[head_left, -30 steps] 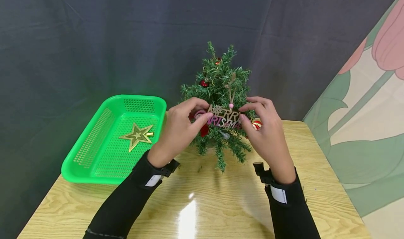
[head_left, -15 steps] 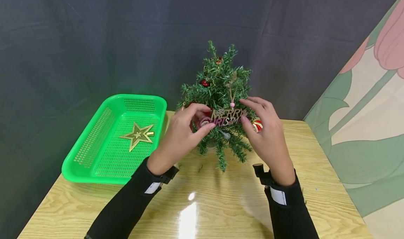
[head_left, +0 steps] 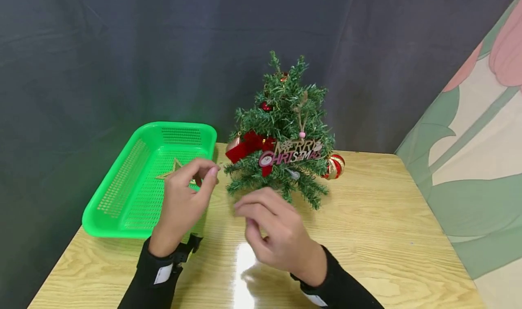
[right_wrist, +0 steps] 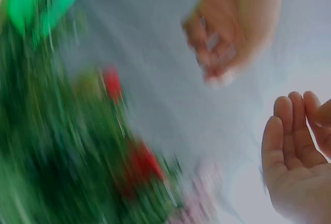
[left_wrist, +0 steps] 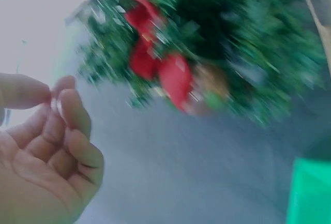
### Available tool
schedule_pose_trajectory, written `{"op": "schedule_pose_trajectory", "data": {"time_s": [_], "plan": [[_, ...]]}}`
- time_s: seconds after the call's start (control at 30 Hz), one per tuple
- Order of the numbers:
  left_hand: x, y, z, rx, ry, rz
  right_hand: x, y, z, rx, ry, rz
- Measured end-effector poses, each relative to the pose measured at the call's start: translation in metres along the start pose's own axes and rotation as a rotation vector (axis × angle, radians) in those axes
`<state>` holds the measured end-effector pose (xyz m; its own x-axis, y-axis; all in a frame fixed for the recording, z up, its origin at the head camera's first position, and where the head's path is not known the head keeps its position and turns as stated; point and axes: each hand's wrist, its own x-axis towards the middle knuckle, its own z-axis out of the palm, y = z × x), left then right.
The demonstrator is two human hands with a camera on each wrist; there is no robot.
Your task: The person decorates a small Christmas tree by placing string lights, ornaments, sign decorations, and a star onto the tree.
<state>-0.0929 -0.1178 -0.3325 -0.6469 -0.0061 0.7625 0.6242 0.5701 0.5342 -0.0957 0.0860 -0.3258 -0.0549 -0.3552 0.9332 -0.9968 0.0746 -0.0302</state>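
Observation:
My left hand (head_left: pixel 181 209) is in front of the green basket's right side, fingers loosely curled with nothing seen in them. Behind it, the gold star (head_left: pixel 165 176) in the basket (head_left: pixel 90 227) is mostly hidden. To the right, my right hand (head_left: pixel 281 236) is over the table before the tree, fingers relaxed and apart from everything. On the small Christmas tree (head_left: pixel 285 94) hangs a "Merry Christmas" sign (head_left: pixel 299 151) from a string with a pink bead; neither hand touches it. The tree is blurred in both wrist views.
A red bow (head_left: pixel 240 151) and a red-and-gold striped ball (head_left: pixel 335 166) hang low on either side of the tree. Higher up is a small red ball (head_left: pixel 266 106). A dark curtain (head_left: pixel 122 50) stands behind the wooden table (head_left: pixel 391 209).
Both hands have let go of the sign and come away from the tree, the left toward the basket, the right down and leftward. The sign stays hanging on the branches.

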Motion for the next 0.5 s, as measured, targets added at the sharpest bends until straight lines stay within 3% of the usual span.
{"op": "schedule_pose_trajectory", "data": {"time_s": [0.07, 0.13, 0.27, 0.33, 0.4, 0.5], "plan": [[-0.006, -0.01, -0.008, 0.052, -0.016, -0.043, -0.006, 0.002, 0.024, 0.046, -0.119, 0.071], [-0.011, -0.02, -0.017, 0.103, -0.085, -0.144, -0.011, 0.008, 0.048, 0.053, -0.228, 0.157], [-0.015, -0.039, -0.042, 0.206, -0.303, -0.455, -0.013, 0.028, 0.088, 0.044, -0.399, 0.314], [-0.015, -0.05, -0.055, 0.245, -0.417, -0.577, -0.009, 0.041, 0.105, 0.029, -0.474, 0.378], [-0.011, -0.062, -0.064, 0.27, -0.528, -0.643, -0.004, 0.054, 0.12, 0.0, -0.549, 0.439], [-0.003, -0.08, -0.075, 0.303, -0.661, -0.68, 0.004, 0.072, 0.14, -0.063, -0.682, 0.505]]}}
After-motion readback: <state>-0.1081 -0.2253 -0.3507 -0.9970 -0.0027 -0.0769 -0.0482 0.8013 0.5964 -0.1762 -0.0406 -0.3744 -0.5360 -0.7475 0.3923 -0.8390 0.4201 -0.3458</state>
